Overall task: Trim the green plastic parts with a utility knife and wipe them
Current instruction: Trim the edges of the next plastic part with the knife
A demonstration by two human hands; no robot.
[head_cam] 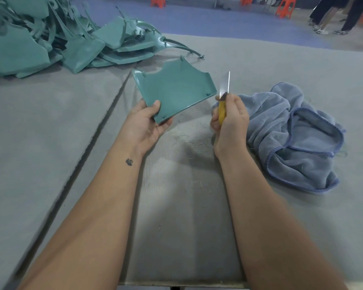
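Fingers (155,106) grip one green part (174,88); right hand (228,120) grips one knife (224,95).

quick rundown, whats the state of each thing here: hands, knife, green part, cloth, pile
left hand: grips the green part by its near corner
green part: held up off the table, pegs facing up
right hand: grips the utility knife's yellow handle
utility knife: blade extended, pointing up, just off the part's right edge
blue cloth: crumpled on the table, untouched
pile of green parts: heaped at far left

Blue floor (197,19), orange stools (284,8)
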